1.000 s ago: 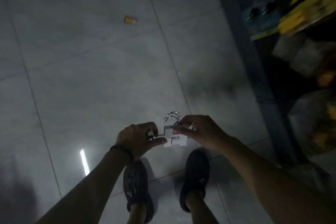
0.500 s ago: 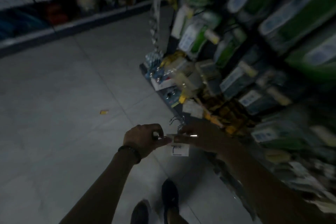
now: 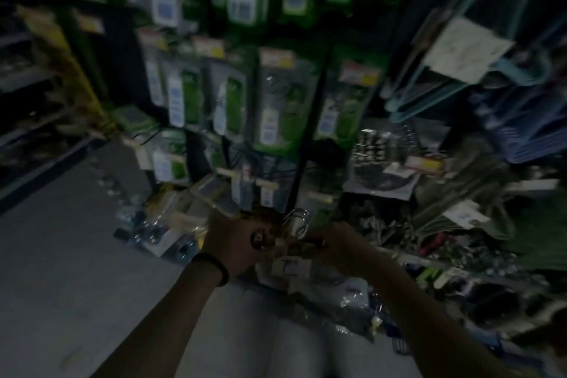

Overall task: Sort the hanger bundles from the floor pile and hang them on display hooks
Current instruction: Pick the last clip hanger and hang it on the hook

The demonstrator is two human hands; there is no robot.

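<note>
Dim light and a lot of blur here, but both hands are up in front of the chest, close together, sharing one small load. That's the hanger bundle (image 3: 294,242), held in the air between them, well above the grey floor (image 3: 76,255) and in front of the low end of the display rack (image 3: 302,144). The left hand (image 3: 237,239), with a dark wristband (image 3: 211,267) on its wrist, has its fingers curled round the left end of the bundle. The right hand (image 3: 336,242) pinches the other end, fingers closed on it. Rising from the middle, the metal hooks (image 3: 296,219) catch a bit of light and curve upward. A white tag (image 3: 290,265) hangs below the grip.

Behind the hands the rack is crowded: rows of green packages (image 3: 236,107) hang in columns with yellow-and-red price labels on top. Up at the right, stacked blue hangers (image 3: 527,132) hang with a pale paper sheet (image 3: 463,49) over them. Loose packets lie at the rack's foot; they are too blurred to identify.
</note>
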